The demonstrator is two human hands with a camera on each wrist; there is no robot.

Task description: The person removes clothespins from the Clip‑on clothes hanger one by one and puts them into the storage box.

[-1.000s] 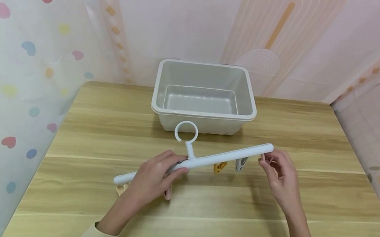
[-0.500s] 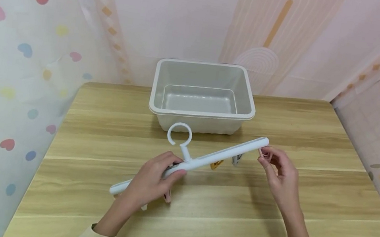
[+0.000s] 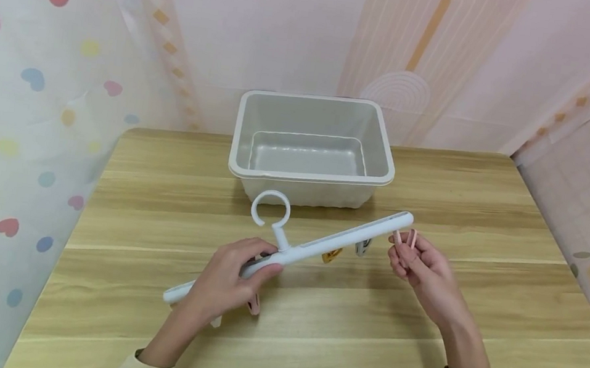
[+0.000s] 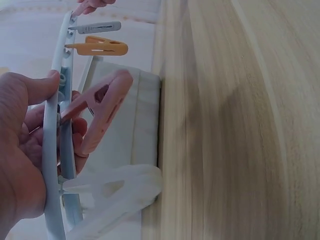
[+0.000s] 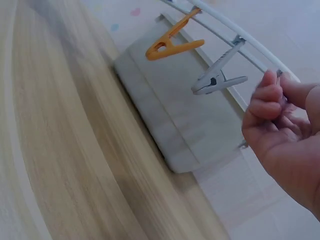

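A white clip hanger point(image 3: 344, 238) with a round hook is held tilted above the table, its right end higher. My left hand point(image 3: 230, 272) grips its bar near the middle, just left of the hook. At the right end, my right hand point(image 3: 430, 282) pinches a pink clothespin point(image 3: 412, 238) close under the bar; fingers hide whether it is attached. Along the bar hang an orange clothespin point(image 5: 172, 49) and a grey clothespin point(image 5: 215, 82). By my left hand hang another pink clothespin point(image 4: 107, 107) and a whitish clothespin point(image 4: 125, 185).
A light grey plastic tub point(image 3: 311, 180) stands at the back of the wood-patterned table point(image 3: 490, 234), just behind the hanger. Patterned cloth point(image 3: 294, 22) covers the walls behind and at the sides.
The hanger has shifted slightly left and tilted more, its left end lower. My right hand has turned, and the pink clothespin now shows more between its fingers.
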